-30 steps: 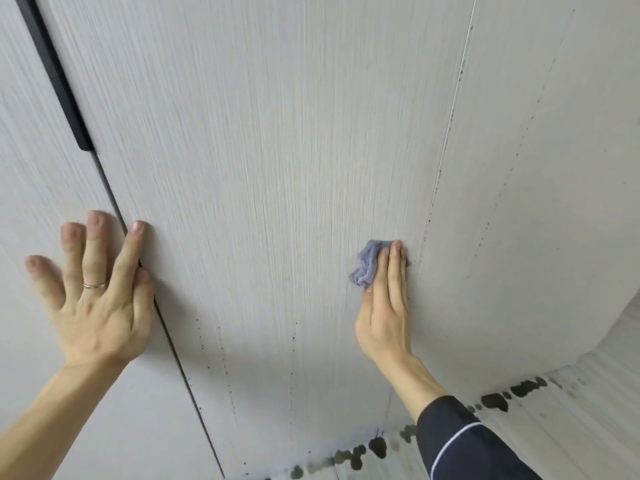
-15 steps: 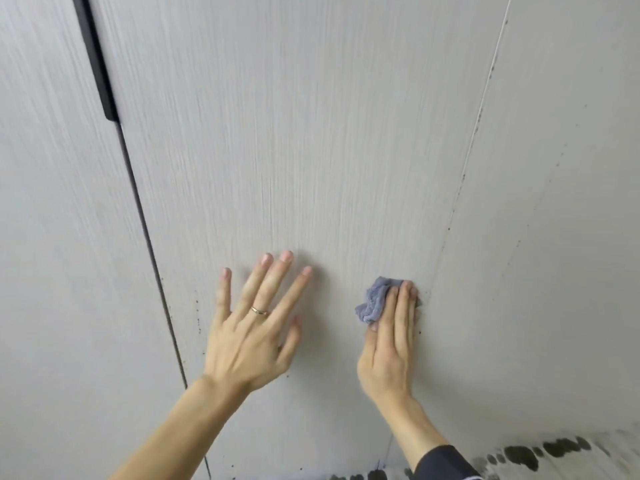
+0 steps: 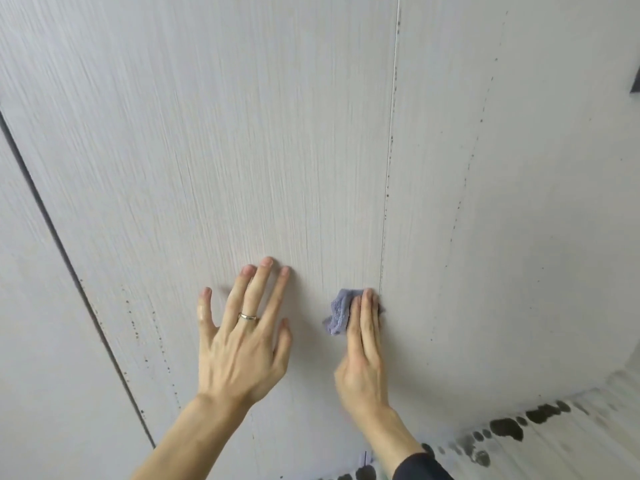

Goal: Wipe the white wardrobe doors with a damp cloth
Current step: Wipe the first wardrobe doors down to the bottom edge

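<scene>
Nearest the camera, a dark sleeve (image 3: 424, 465) ends at the wrist of the right hand (image 3: 363, 355). Its fingers lie straight and close together, pressing a small crumpled blue-grey cloth (image 3: 338, 311) flat against the white wardrobe door (image 3: 242, 133). It is a press rather than a pinch, and the thumb is hidden. The cloth shows to the left of and under the fingertips, just beside the thin vertical seam (image 3: 388, 168) that runs up from them. The left hand (image 3: 242, 344), wearing a ring (image 3: 248, 317), is spread wide and flat on the same panel, just left of the cloth, and holds nothing.

Wiping looks to be under way low on this panel, with most of it still to do. Dark specks (image 3: 391, 140) dot the seam above the cloth, more run in faint lines to its right, and others sit down to the left of the left hand near the dark door gap (image 3: 52, 220). No wet trace shows, so I cannot tell which areas are already wiped.

A second ago the left hand was well to the left, straddling the door gap. Half a second ago it had crossed to this panel, and now it sits close beside the cloth. The right hand has kept the cloth at the seam. The dark strip at the upper left has left the view, and a dark piece (image 3: 636, 81) now shows at the far right edge.
</scene>
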Tool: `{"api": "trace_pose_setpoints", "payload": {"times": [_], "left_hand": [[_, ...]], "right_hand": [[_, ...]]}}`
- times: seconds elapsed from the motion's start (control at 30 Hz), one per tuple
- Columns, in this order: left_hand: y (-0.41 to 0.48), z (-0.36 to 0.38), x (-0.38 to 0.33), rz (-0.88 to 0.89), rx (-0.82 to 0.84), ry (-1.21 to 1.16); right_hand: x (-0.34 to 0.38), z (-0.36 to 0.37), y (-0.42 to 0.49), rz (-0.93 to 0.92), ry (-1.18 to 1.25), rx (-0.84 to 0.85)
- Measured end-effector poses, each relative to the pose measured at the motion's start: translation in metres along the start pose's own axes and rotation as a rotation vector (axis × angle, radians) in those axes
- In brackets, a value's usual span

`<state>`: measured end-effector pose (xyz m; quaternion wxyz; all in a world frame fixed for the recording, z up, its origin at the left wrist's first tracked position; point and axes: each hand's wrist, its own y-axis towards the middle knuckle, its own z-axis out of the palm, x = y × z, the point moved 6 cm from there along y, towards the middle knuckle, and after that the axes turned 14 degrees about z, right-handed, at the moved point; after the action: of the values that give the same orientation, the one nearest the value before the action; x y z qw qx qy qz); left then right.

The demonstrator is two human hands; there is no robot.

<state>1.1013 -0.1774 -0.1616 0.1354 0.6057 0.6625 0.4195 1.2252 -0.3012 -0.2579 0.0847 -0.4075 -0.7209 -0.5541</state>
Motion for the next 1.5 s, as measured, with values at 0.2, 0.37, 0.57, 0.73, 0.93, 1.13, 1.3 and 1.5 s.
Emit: {"api": "trace_pose_setpoints", "payload": {"times": [0.2, 0.37, 0.57, 0.73, 0.93, 1.13, 1.3, 1.5], "left_hand": [[-0.011, 0.003, 0.003, 0.087, 0.081, 0.016], [-0.012, 0.011, 0.005, 0.092, 0.09, 0.017], [-0.013, 0.015, 0.001, 0.084, 0.076, -0.051], [-0.047, 0.008, 0.022, -0.016, 0.062, -0.141], [-0.132, 0.022, 0.086, -0.546, -0.034, -0.31], [-0.182, 0.039, 0.129, -0.638, 0.047, -0.267], [-0.194, 0.051, 0.137, -0.541, 0.038, -0.202], [-0.204, 0.07, 0.148, -0.413, -0.025, -0.094]], "right_hand": [[-0.017, 0.006, -0.032, 0.054, 0.006, 0.173], [0.026, -0.009, 0.032, 0.066, 0.095, -0.015], [-0.014, 0.02, -0.053, 0.134, 0.04, 0.08], [-0.028, 0.033, -0.093, 0.221, 0.068, 0.238], [0.076, 0.035, -0.027, -0.105, 0.084, 0.093], [0.11, 0.06, -0.033, -0.393, -0.023, -0.029], [0.083, 0.079, -0.077, -0.875, -0.309, 0.187], [0.155, 0.033, 0.029, -0.443, -0.02, -0.212]]}}
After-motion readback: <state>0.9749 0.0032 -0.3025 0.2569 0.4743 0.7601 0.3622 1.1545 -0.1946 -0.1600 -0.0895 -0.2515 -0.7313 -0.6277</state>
